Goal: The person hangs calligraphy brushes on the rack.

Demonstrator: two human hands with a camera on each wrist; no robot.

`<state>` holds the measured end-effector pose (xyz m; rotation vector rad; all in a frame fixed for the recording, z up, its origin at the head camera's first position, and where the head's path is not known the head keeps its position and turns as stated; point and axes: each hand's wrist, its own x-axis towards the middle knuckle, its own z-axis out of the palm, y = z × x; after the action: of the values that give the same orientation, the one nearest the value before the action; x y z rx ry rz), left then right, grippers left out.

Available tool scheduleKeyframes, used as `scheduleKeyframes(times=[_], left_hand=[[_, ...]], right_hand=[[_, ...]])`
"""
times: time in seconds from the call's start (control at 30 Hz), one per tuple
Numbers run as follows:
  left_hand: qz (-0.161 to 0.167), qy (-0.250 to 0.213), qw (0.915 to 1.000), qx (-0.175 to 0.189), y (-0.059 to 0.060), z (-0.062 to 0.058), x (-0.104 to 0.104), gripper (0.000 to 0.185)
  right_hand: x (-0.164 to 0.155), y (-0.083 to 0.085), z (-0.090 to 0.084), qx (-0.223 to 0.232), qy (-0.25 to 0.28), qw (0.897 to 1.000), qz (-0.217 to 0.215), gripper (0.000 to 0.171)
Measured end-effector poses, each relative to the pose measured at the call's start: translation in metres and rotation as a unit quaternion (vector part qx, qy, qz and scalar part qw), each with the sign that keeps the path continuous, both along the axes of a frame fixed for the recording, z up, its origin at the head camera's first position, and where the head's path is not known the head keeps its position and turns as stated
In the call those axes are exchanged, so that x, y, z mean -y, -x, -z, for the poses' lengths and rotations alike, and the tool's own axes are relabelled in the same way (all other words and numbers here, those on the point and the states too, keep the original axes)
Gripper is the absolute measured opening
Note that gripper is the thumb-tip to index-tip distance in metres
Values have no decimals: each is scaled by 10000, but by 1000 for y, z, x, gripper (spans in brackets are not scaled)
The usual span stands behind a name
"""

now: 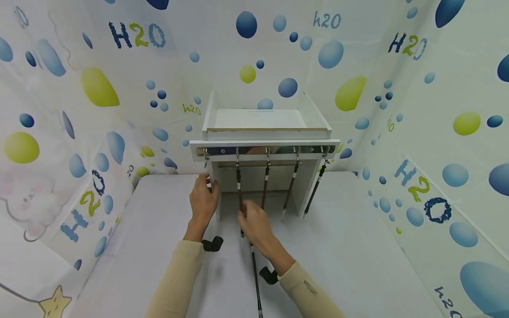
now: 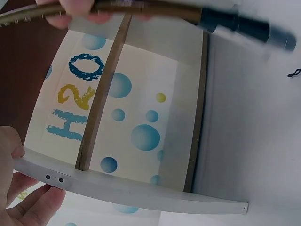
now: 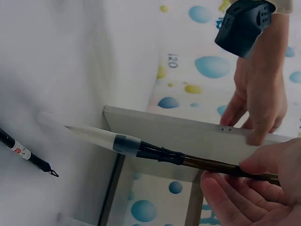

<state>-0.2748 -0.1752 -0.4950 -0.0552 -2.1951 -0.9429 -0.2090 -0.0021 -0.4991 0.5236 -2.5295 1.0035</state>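
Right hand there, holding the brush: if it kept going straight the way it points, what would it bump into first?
Probably the white rack: the right hand points the brush towards its underside, though depth is unclear.

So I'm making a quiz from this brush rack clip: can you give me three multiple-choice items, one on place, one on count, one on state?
1. Where is the left hand?
A. on the white rack's left upright
B. flat on the table
C. on the top shelf

2. How many brushes hang from the rack?
A. two
B. four
C. seven

3. What is the right hand doing?
A. resting open
B. gripping a hanging brush
C. pressing the wall

Answers: 1 A, its fingers hold the upright; 2 B, four handles hang below the hook bar; 3 B, fingers close round the brown handle.
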Motion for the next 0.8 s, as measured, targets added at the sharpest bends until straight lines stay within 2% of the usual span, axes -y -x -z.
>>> scheduleKeyframes(times=[0.13, 0.33, 0.57, 0.8], left_hand=[[5, 30, 10000, -74, 1, 1, 2, 29], [53, 14, 10000, -46, 0, -1, 1, 29], [0, 36, 10000, -1, 0, 0, -1, 31], [29, -10, 9999, -157, -1, 2, 0, 32]], right_hand=[[4, 8, 2, 105, 11, 9999, -4, 27], [6, 15, 4, -5, -117, 9999, 62, 26], [4, 16, 5, 183, -251, 9994, 173, 28], [0, 12, 7, 69, -273, 9995, 166, 29]])
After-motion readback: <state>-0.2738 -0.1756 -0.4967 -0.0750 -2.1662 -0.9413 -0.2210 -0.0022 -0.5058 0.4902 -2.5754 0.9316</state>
